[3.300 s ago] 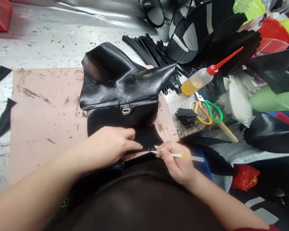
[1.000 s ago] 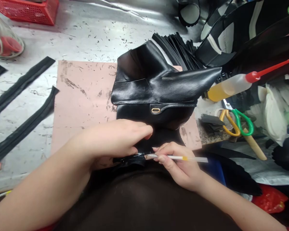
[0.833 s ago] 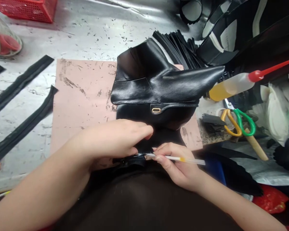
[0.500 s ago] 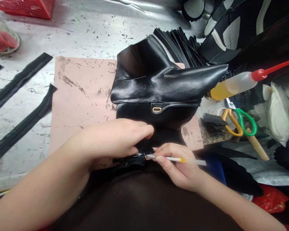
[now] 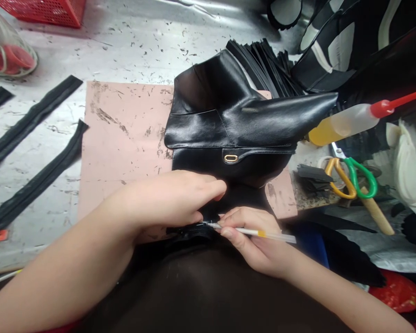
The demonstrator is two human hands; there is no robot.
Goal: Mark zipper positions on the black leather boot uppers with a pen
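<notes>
A black leather boot upper [image 5: 208,129] with a small gold buckle lies on a pink board [image 5: 111,138], its pointed end to the right. My left hand [image 5: 173,199] rests over its near edge, fingers curled down and closed on the black leather, fingertips partly hidden. My right hand [image 5: 256,236] grips a slim pen [image 5: 251,231] with a clear barrel and a yellow band. The pen's tip touches the dark material close to my left thumb, beside a black zipper [image 5: 194,230] along the near edge.
Black zipper strips [image 5: 38,171] lie at left, below a glass jar [image 5: 10,55] and a red basket [image 5: 52,11]. On the right are a bottle of yellow liquid [image 5: 343,125], scissors [image 5: 358,178] with orange and green handles, and stacked black strips [image 5: 263,64].
The pen tip has moved slightly left along the near edge, closer to my left thumb. The whole scene has shifted a little to the right in view.
</notes>
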